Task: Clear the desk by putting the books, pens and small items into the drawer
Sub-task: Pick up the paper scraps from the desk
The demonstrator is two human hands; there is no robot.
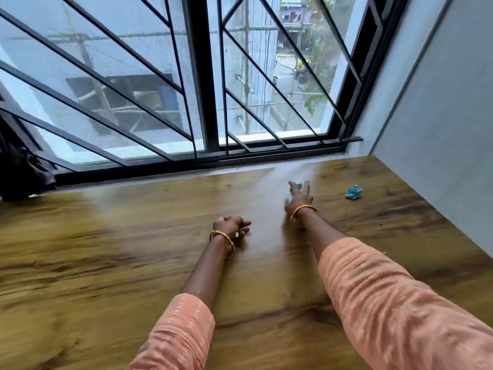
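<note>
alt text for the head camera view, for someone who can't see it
A person's right hand reaches across a wooden desk to a small teal scrap at its fingertips; another crumpled teal scrap lies further right. The left hand rests curled on the desk, below a barred window.

teal scrap point(299, 186) mostly hidden by right hand point(298, 200), dark bag point(22, 169) cut off
</note>
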